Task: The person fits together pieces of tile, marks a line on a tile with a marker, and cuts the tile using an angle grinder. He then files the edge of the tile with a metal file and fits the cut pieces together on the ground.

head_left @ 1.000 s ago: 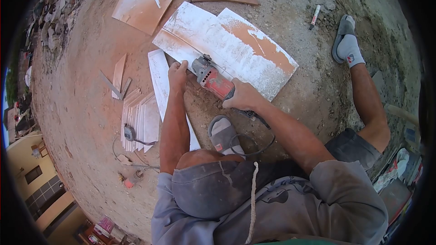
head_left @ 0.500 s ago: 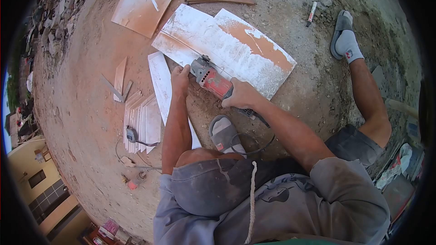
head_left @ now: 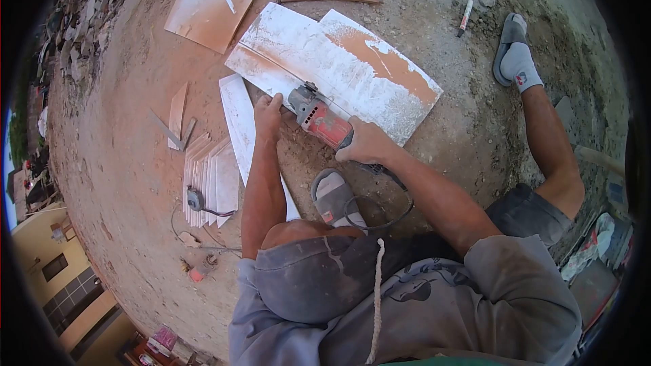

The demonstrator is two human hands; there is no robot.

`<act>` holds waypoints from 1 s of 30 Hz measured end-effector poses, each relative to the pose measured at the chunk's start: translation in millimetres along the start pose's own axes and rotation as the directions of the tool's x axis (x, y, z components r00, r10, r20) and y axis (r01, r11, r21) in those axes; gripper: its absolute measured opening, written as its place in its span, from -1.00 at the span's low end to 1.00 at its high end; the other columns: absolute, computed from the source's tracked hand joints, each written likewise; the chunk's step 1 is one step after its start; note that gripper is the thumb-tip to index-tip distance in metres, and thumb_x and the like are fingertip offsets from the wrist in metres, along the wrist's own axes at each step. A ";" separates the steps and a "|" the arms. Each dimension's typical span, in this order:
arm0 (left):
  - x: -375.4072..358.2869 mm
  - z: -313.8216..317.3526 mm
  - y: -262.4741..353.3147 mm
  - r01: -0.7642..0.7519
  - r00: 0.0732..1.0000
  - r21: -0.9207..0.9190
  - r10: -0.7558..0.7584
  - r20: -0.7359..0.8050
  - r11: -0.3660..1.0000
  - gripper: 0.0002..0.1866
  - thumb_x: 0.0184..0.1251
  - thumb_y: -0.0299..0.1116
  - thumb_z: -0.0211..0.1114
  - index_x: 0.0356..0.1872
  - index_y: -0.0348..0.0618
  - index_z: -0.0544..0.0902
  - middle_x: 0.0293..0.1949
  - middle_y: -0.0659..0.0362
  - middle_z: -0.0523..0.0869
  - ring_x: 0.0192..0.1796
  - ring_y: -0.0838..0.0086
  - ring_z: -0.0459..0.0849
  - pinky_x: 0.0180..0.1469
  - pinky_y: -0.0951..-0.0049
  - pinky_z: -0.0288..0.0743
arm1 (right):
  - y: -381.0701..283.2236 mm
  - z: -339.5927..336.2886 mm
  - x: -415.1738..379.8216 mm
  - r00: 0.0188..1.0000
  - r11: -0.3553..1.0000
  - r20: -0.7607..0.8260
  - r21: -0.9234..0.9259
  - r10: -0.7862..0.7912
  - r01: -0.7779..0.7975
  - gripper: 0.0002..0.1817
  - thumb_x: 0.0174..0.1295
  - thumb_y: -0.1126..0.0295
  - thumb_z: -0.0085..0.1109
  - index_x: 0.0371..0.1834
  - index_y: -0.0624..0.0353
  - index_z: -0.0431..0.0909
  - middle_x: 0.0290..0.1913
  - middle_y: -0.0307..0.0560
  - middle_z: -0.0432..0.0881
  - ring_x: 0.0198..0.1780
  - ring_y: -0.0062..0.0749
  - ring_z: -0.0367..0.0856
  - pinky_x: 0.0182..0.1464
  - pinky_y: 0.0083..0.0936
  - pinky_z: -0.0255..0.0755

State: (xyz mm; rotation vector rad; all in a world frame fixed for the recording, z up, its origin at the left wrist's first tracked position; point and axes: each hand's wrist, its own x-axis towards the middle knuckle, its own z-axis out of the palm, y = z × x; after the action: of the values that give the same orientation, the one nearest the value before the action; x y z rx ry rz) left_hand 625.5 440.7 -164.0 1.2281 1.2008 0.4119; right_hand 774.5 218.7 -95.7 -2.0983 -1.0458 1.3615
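Note:
A red and grey angle grinder rests its head on a dusty white tile, at a long straight line across the surface. My right hand is wrapped round the grinder's rear body, where a black cord trails off. My left hand pinches the near edge of the tile, left of the grinder head. Beside that hand a narrow white tile strip lies on the ground. White dust partly covers the orange-brown surface at the tile's right end.
Stacked cut strips with a tape measure lie at left, near a metal square. More tiles are at the top. A marker lies upper right. My sandalled feet flank the work.
The grinder and my right hand have shifted slightly to the right along the tile. My left hand stays at the tile's edge.

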 end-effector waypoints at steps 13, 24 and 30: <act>-7.1 3.3 5.4 0.025 1.000 -0.030 -0.024 0.012 0.999 -0.76 0.44 -0.28 0.22 -0.19 -0.29 0.51 -0.31 0.11 0.65 -0.34 0.42 0.69 -0.27 0.39 0.67 | 0.7 -0.1 -2.8 1.000 1.000 -0.007 0.018 0.008 -0.008 -0.09 -0.27 0.04 0.38 0.14 0.49 0.40 -0.10 0.42 0.64 -0.01 0.20 0.65 0.08 -0.20 0.52; -2.2 3.2 -8.3 -0.007 1.000 0.027 0.007 0.020 1.000 -0.79 0.45 -0.30 0.20 -0.22 -0.28 0.49 -0.33 0.11 0.64 -0.37 0.43 0.69 -0.29 0.42 0.67 | 10.9 4.9 -9.2 1.000 0.999 -0.027 0.029 -0.015 0.016 -0.08 -0.28 0.04 0.37 0.18 0.43 0.41 -0.09 0.42 0.64 -0.01 0.20 0.64 0.07 -0.20 0.52; -6.3 5.7 -4.8 0.004 1.000 -0.033 -0.003 0.020 0.999 -0.79 0.45 -0.31 0.19 -0.22 -0.28 0.49 -0.33 0.11 0.63 -0.38 0.45 0.68 -0.30 0.44 0.66 | 12.7 1.8 -13.9 1.000 1.000 -0.002 0.029 0.008 -0.008 0.00 -0.29 0.03 0.40 0.27 0.43 0.37 -0.05 0.44 0.63 0.02 0.20 0.63 0.11 -0.21 0.50</act>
State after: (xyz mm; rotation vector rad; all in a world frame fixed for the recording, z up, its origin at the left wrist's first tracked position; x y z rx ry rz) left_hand 626.4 431.2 -166.0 1.1994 1.1745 0.4140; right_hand 774.1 200.0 -97.2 -2.0845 -1.0113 1.3706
